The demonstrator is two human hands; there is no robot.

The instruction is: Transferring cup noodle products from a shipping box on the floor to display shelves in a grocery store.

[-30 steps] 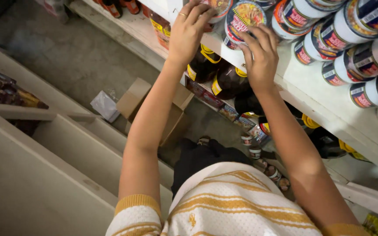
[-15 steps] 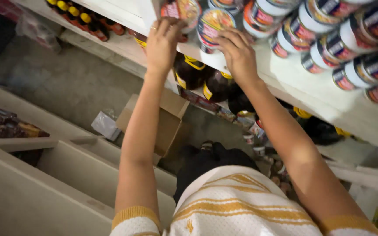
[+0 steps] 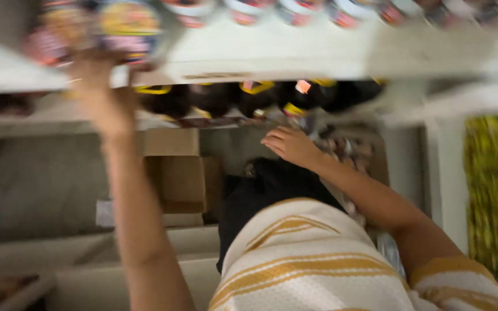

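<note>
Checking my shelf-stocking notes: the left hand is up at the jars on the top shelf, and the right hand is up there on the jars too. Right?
Not quite. The left hand is up at the jars on the top shelf, but the head view shows the right hand lowered, empty, below the dark bottles.

head view – looks steeply down from above | close to white shelf (image 3: 272, 57) | blurred – single view

Blurred white shelving (image 3: 295, 55) over a grey floor (image 3: 36, 184), an open cardboard box (image 3: 180, 178) below, soft indoor light.
</note>
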